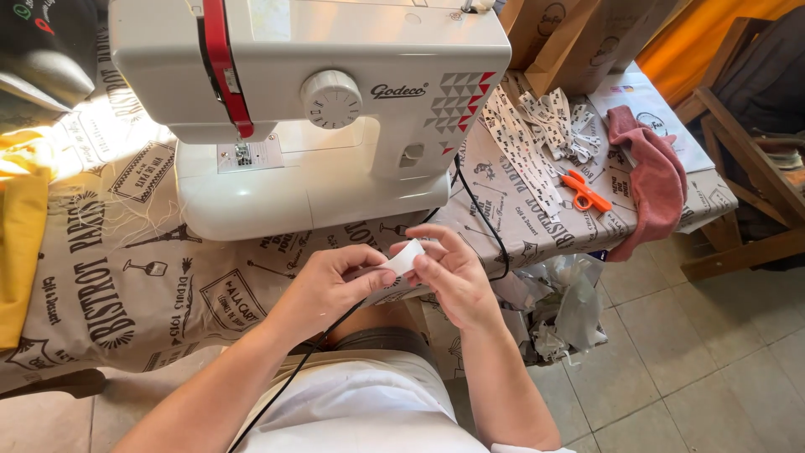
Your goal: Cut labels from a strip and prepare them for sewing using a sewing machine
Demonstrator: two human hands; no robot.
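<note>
**Two hands pinch a small white strip at the worktop edge**

The strip (405, 256) is a short piece of white ribbon or tape, thin, matte and flexible, bent slightly where it is held. It sits between both hands, just in front of the near edge of the worktop (126, 285), above the person's lap.

The left hand (329, 285) comes in from the lower left with the forearm angled upward, knuckles toward the camera, thumb and fingertips closed on the left end of the strip. The right hand (449, 273) comes from the lower right, fingers curled, thumb and forefinger closed on the right end; its other fingers arch over the top. Both grips are narrow and hold the strip, which shows only in the short gap between the fingertips.

The worktop is covered by a beige cloth printed with dark lettering and drawings, hanging in soft folds over the edge. On it stands a white plastic sewing machine (310, 109), smooth and boxy, with a red lever, a round ribbed dial and a patch of red and grey triangles. A black cord (486, 231) runs from behind it down across the lap. To the right lie a loose heap of white printed ribbon (537, 126), orange-handled scissors (584, 193) and a pink folded cloth (654, 172). Yellow fabric (21, 226) lies at the left edge. Crumpled silvery plastic (566, 306) sits below the worktop on the tiled floor (696, 361).
</note>
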